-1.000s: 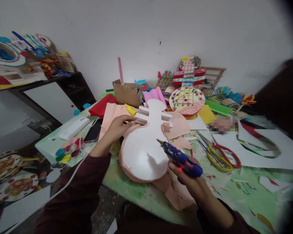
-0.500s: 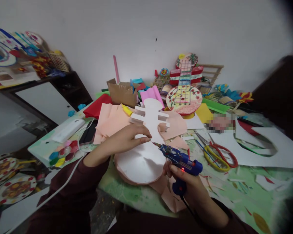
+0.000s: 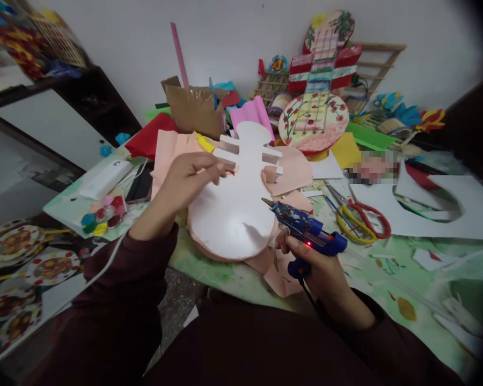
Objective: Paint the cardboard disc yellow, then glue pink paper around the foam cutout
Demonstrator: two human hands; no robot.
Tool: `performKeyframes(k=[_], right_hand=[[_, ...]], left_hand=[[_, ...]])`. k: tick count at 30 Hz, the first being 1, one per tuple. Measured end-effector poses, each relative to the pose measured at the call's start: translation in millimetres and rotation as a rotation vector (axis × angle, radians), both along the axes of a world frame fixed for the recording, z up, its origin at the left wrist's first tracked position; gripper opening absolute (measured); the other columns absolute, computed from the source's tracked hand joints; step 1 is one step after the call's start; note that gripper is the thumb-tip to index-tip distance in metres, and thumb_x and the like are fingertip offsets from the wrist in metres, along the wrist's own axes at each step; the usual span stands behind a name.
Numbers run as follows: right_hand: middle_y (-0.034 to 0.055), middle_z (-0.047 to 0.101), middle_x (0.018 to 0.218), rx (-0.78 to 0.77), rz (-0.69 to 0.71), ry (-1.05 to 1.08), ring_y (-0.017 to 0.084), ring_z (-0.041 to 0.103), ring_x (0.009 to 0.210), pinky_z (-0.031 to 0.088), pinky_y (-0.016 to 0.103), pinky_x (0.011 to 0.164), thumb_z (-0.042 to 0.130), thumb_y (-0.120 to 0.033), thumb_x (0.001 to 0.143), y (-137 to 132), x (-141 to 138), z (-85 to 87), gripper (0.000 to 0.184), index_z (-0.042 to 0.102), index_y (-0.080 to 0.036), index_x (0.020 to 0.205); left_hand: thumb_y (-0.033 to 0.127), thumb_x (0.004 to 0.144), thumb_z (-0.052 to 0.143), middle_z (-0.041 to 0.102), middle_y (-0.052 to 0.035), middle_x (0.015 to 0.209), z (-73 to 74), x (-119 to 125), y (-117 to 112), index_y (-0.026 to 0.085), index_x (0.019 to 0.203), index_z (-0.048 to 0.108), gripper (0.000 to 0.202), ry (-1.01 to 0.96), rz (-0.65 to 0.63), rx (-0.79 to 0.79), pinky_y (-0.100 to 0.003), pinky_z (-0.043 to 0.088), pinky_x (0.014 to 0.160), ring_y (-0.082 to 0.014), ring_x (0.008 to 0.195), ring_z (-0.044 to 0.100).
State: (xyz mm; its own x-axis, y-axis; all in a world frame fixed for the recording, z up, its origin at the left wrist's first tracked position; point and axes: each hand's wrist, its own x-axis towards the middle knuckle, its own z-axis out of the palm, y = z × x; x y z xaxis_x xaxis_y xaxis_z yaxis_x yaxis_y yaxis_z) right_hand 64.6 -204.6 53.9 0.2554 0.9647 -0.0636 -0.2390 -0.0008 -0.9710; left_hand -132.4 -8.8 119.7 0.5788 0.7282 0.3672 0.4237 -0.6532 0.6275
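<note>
My right hand [image 3: 317,262] is wrapped round the handle of a blue hot glue gun [image 3: 306,225] with a lit red light. The gun's nozzle points up and left over a white guitar-shaped cutout [image 3: 233,225]. My left hand [image 3: 197,177] hovers above the cutout's left side, thumb and fingers pinched together. A tiny red bit [image 3: 232,172] shows at its fingertips, too small to name. Pale peach paper [image 3: 292,169] edges the cutout and lies under it. White folded tabs [image 3: 271,155] stick out on both sides of its neck.
Yellow- and red-handled scissors [image 3: 370,220] lie to the right, near white paper sheets [image 3: 478,206]. A painted guitar [image 3: 314,123] leans at the back beside a cardboard box [image 3: 195,112]. Paint pots [image 3: 100,214], a white power bank [image 3: 104,179] and a white cable [image 3: 104,271] are at left.
My left hand has drawn away from the gun's nozzle, up and to the left, fingers now pinched. The glue gun stays in my right hand. The head view has tilted downward.
</note>
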Motion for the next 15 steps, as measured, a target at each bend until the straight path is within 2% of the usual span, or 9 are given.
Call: performKeyframes(k=[2, 4, 6, 7, 9, 11, 13, 15], right_hand=[[0.0007, 0.065, 0.072, -0.016, -0.026, 0.014, 0.016, 0.061, 0.07, 0.049, 0.029, 0.067, 0.072, -0.036, 0.075, -1.2, 1.3, 0.2, 0.015, 0.068, -0.021, 0.074], [0.0002, 0.065, 0.071, -0.044, -0.056, 0.037, 0.015, 0.06, 0.069, 0.048, 0.027, 0.066, 0.073, -0.034, 0.074, -2.0, 1.5, 0.6, 0.014, 0.068, -0.021, 0.074], [-0.0001, 0.065, 0.07, -0.064, -0.075, 0.058, 0.014, 0.059, 0.067, 0.047, 0.026, 0.064, 0.073, -0.033, 0.073, -2.3, 0.9, 0.7, 0.014, 0.068, -0.021, 0.074], [-0.0002, 0.065, 0.069, -0.066, -0.079, 0.065, 0.014, 0.059, 0.066, 0.047, 0.026, 0.063, 0.073, -0.033, 0.073, -2.2, 0.3, 0.5, 0.013, 0.068, -0.021, 0.073], [0.0, 0.065, 0.068, -0.063, -0.079, 0.069, 0.013, 0.058, 0.065, 0.047, 0.025, 0.063, 0.073, -0.033, 0.073, -1.7, -0.8, 0.0, 0.013, 0.068, -0.021, 0.072], [0.0005, 0.065, 0.068, -0.059, -0.084, 0.07, 0.013, 0.059, 0.065, 0.047, 0.025, 0.062, 0.073, -0.032, 0.072, -1.1, -1.5, -0.8, 0.013, 0.069, -0.02, 0.071], [0.0006, 0.066, 0.068, -0.059, -0.091, 0.078, 0.013, 0.059, 0.065, 0.047, 0.025, 0.062, 0.074, -0.032, 0.072, -1.2, -1.3, -1.5, 0.013, 0.069, -0.02, 0.07], [0.0002, 0.066, 0.069, -0.062, -0.108, 0.09, 0.013, 0.059, 0.066, 0.047, 0.025, 0.063, 0.074, -0.033, 0.071, -2.2, -0.3, -2.3, 0.013, 0.07, -0.021, 0.07]], left_hand=[[0.041, 0.093, 0.045, 0.069, -0.0065, 0.104, -5.7, -11.0, 12.0, 0.016, 0.077, 0.067, 0.037, 0.062, 0.208, 0.165, -0.049, 0.045, 0.099, -0.0267, 0.108, 0.061], [0.039, 0.091, 0.05, 0.056, -0.0046, 0.135, -7.3, -23.5, 19.6, 0.017, 0.107, 0.068, 0.032, 0.128, 0.4, 0.319, -0.055, 0.033, 0.109, -0.0314, 0.129, 0.045], [0.036, 0.089, 0.055, 0.031, -0.0024, 0.156, -4.2, -33.5, 18.8, 0.022, 0.14, 0.048, 0.053, 0.161, 0.516, 0.42, -0.057, 0.023, 0.114, -0.0333, 0.14, 0.028], [0.036, 0.088, 0.057, 0.021, -0.0024, 0.16, -1.7, -36.4, 15.0, 0.024, 0.147, 0.037, 0.064, 0.186, 0.511, 0.449, -0.056, 0.021, 0.115, -0.0336, 0.141, 0.024], [0.041, 0.088, 0.058, 0.016, -0.0039, 0.162, 2.3, -36.2, 2.7, 0.025, 0.15, 0.032, 0.069, 0.29, 0.347, 0.462, -0.055, 0.02, 0.116, -0.0339, 0.142, 0.023], [0.053, 0.086, 0.06, 0.02, -0.0063, 0.161, 1.5, -28.7, -11.4, 0.026, 0.147, 0.04, 0.07, 0.446, 0.051, 0.418, -0.055, 0.02, 0.116, -0.0347, 0.143, 0.023], [0.063, 0.079, 0.064, 0.02, -0.011, 0.161, -5.7, -17.0, -22.5, 0.026, 0.146, 0.041, 0.081, 0.594, -0.2, 0.359, -0.057, 0.018, 0.115, -0.0377, 0.145, 0.019], [0.067, 0.071, 0.069, 0.02, -0.0155, 0.16, -17.2, -5.4, -28.5, 0.025, 0.148, 0.039, 0.093, 0.694, -0.312, 0.325, -0.061, 0.015, 0.114, -0.0417, 0.146, 0.014]])
